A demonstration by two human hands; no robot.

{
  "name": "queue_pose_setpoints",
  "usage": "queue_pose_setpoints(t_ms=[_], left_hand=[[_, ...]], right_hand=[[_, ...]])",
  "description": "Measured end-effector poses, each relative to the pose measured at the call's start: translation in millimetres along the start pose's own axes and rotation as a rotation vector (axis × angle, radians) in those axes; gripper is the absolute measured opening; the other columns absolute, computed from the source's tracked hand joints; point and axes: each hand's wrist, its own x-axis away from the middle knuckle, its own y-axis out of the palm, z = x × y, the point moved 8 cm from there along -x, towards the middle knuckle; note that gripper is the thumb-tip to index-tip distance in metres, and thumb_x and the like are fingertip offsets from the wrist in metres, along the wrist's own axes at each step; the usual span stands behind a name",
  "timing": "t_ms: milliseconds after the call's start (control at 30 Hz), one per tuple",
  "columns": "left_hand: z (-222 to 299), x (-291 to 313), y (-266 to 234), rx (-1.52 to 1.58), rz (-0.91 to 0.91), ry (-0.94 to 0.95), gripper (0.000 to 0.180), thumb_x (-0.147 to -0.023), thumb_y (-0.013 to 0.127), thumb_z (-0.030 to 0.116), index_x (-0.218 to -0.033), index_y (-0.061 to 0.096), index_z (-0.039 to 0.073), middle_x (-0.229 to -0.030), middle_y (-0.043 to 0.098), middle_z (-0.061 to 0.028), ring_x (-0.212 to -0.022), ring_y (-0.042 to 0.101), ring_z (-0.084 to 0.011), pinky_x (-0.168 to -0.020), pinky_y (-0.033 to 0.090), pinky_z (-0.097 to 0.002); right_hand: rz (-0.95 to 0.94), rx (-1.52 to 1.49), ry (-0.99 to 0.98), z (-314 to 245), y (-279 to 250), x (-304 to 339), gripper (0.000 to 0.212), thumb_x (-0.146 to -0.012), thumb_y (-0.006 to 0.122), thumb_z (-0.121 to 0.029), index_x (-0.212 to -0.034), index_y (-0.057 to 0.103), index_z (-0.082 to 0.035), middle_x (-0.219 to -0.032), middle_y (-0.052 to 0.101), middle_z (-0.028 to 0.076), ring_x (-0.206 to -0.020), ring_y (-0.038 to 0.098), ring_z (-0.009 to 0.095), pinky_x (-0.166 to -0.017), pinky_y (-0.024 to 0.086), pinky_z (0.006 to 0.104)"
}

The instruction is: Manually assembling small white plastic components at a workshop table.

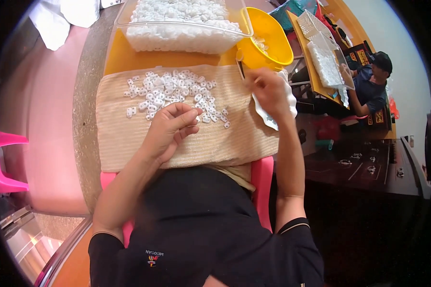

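A loose spread of small white plastic pieces with dark round holes (170, 88) lies on the beige striped cloth (124, 129). Just in front of the pile, my left hand (170, 131) is closed, thumb and index finger pinching one small white piece (197, 119). Over the cloth's right side, my right hand (270, 93) is raised with its fingers curled and blurred by motion; whether it holds anything cannot be made out. Partly beneath that hand is a white wavy-edged tray (290, 98). A thin dark stick-like thing (241, 70) shows near its fingertips.
Behind the cloth stands a large clear bin (187, 36) full of white pieces. To its right is a yellow basin (280, 45) with a few pale pieces inside. A person (373, 83) sits at another table on the right. A pink stool (5, 162) is at far left.
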Motion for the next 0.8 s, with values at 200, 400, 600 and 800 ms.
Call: queue_pose_setpoints(t_ms=[200, 400, 600, 800], left_hand=[[-1.9, 1.2, 0.0, -0.029, 0.001, -0.004, 0.008, -0.088, 0.065, 0.011, -0.091, 0.059, 0.007, -0.101, 0.064, -0.0079, -0.074, 0.06, -0.0067, -0.07, 0.055, -0.0218], [-2.8, 3.2, 1.7, -0.036, 0.007, -0.005, 0.008, -0.088, 0.065, 0.011, -0.091, 0.059, 0.006, -0.098, 0.065, -0.0063, -0.074, 0.06, -0.0063, -0.071, 0.055, -0.0217], [-2.4, 3.0, 1.0, -0.065, 0.014, 0.001, 0.008, -0.088, 0.066, 0.011, -0.09, 0.06, 0.006, -0.097, 0.065, -0.0049, -0.075, 0.06, -0.0063, -0.071, 0.055, -0.0216], [-3.8, 2.1, 1.3, -0.154, 0.016, 0.021, 0.009, -0.087, 0.066, 0.011, -0.091, 0.06, 0.006, -0.098, 0.066, -0.0051, -0.078, 0.06, -0.0073, -0.072, 0.054, -0.0225]], right_hand=[[-0.273, 0.136, 0.007, -20.5, 55.4, 38.8, 0.015, -0.082, 0.065, -0.006, -0.096, 0.066, 0.0, -0.085, 0.063, 0.013, -0.077, 0.063, 0.026, -0.068, 0.048, 0.0332], [-0.277, 0.259, 0.01, -20.9, 56.6, 41.2, 0.016, -0.08, 0.065, -0.008, -0.095, 0.067, -0.003, -0.086, 0.062, 0.012, -0.082, 0.061, 0.031, -0.073, 0.048, 0.0369], [-0.288, 0.302, 0.027, -15.4, 61.8, 42.0, 0.01, -0.081, 0.065, -0.011, -0.088, 0.066, -0.004, -0.087, 0.061, 0.01, -0.083, 0.061, 0.031, -0.073, 0.048, 0.0373], [-0.144, 0.203, -0.008, -12.7, 54.4, 47.0, 0.006, -0.082, 0.063, -0.012, -0.085, 0.064, -0.007, -0.088, 0.063, 0.011, -0.082, 0.063, 0.031, -0.071, 0.05, 0.0384]])
